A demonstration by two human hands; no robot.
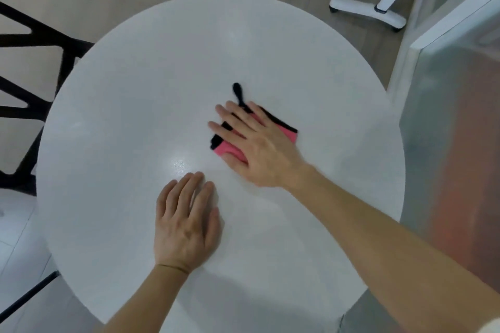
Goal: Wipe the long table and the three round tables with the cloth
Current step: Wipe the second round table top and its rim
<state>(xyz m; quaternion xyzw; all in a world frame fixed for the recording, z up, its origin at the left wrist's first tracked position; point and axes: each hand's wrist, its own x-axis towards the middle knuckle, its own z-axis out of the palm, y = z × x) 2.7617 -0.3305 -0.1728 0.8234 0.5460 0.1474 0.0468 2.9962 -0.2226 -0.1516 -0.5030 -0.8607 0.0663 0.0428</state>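
Left hand (186, 224) near pink, black-edged cloth (224, 150)

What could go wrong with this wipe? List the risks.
1. The left hand rests flat on the round table; the patch under it may go unwiped.
2. The right hand only presses the folded pink cloth with straight fingers, so it could slip out.
3. The cloth's black loop sticks out loose and could fold under.

Cloth (226, 149) middle under right hand (259, 143).
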